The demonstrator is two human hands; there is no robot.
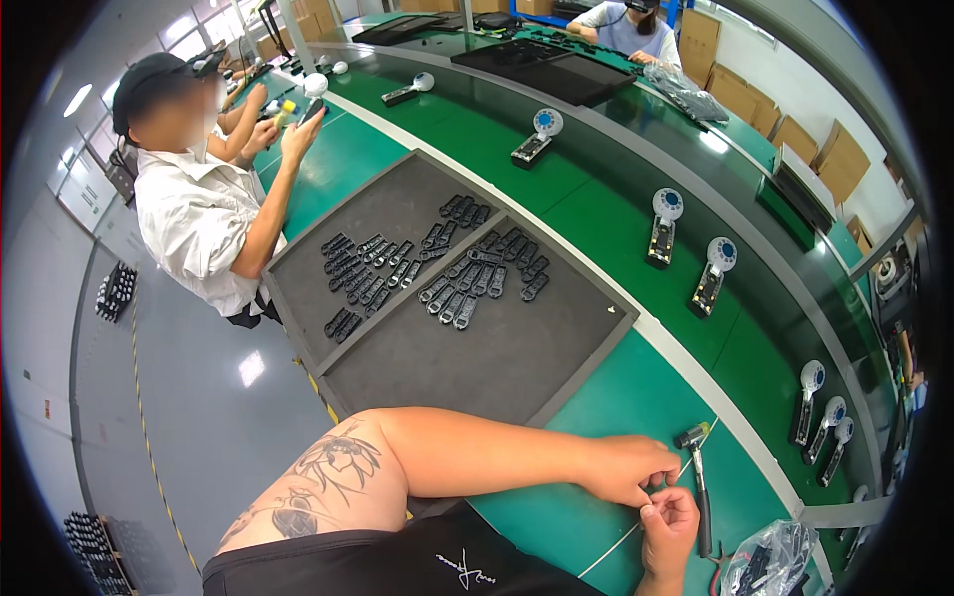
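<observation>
Over the green tabletop at the lower right, my left hand (632, 471) and my right hand (670, 526) meet with fingertips pinched close together. Whatever sits between them is too small or too hidden to make out. A thin pale line (611, 550) runs slantwise under both hands; I cannot tell whether it is a cord or a seam. Just right of my hands lies a mallet (702, 487) with a dark handle and a yellowish face at its head. Beside its handle end is a clear plastic bag (769, 561) with dark parts inside.
A divided dark tray (467, 372) with several black handle-shaped casings (462, 308) stands left of my hands. Along the green conveyor (596, 223) lie several round-headed devices (711, 276). A co-worker (204, 199) holds a device at the upper left; another person (626, 30) sits across.
</observation>
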